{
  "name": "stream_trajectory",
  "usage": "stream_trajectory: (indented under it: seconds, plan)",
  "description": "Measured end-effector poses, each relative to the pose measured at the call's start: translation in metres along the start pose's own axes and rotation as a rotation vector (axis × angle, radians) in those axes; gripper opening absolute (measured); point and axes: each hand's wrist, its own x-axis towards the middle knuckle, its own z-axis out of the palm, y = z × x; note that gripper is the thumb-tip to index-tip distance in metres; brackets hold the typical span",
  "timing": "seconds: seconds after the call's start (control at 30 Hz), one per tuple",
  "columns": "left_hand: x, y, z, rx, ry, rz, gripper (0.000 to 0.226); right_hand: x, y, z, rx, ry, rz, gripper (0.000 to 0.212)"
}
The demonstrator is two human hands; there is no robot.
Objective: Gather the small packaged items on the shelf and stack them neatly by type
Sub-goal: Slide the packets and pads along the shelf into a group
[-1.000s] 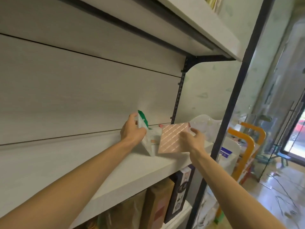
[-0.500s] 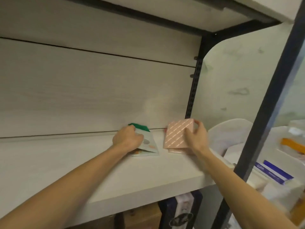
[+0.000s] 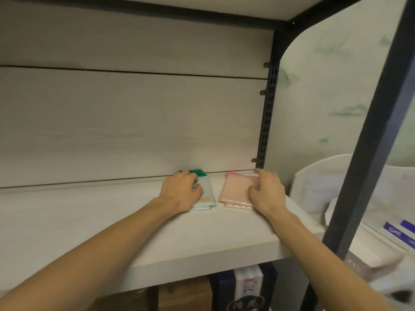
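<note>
I see two small stacks lying flat at the far right of the shelf point(image 3: 134, 232), just beside each other with a narrow gap between. The left stack, the green-topped packets point(image 3: 205, 194), shows at least two edges at its near end; I cannot count more under the hand. The right stack, the pink packets point(image 3: 234, 190), also shows two edges near. My left hand point(image 3: 180, 193) rests on the green-topped packets, fingers loosely curled on top, not clenched. My right hand point(image 3: 266, 194) touches the pink packets' right side with relaxed fingers, grasping nothing. Boxes point(image 3: 243, 286) stand on the level below.
</note>
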Motion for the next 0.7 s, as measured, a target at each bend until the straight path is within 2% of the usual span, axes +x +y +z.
stream_trajectory:
  seconds: [0.1,0.17,0.33,0.43,0.57,0.7]
  plan:
    - [-0.009,-0.005,-0.007,-0.013,0.117,0.018,0.034,-0.005,-0.009,-0.005,-0.142,0.104,-0.174,0.054]
    - [-0.015,-0.011,-0.013,-0.01,0.102,0.016,0.039,-0.011,-0.02,-0.006,-0.208,0.109,-0.262,0.053]
    - [-0.048,-0.051,-0.041,0.151,0.132,0.124,0.07,-0.037,-0.072,0.003,-0.238,0.069,-0.322,0.058]
    - [-0.072,-0.081,-0.064,0.244,0.143,0.156,0.068,-0.05,-0.112,0.015,-0.207,0.045,-0.358,0.061]
    - [-0.126,-0.149,-0.112,0.322,0.201,0.094,0.065,-0.081,-0.199,0.037,-0.152,0.075,-0.445,0.062]
    - [-0.191,-0.218,-0.173,0.383,0.394,0.079,0.057,-0.123,-0.292,0.059,-0.037,0.138,-0.496,0.065]
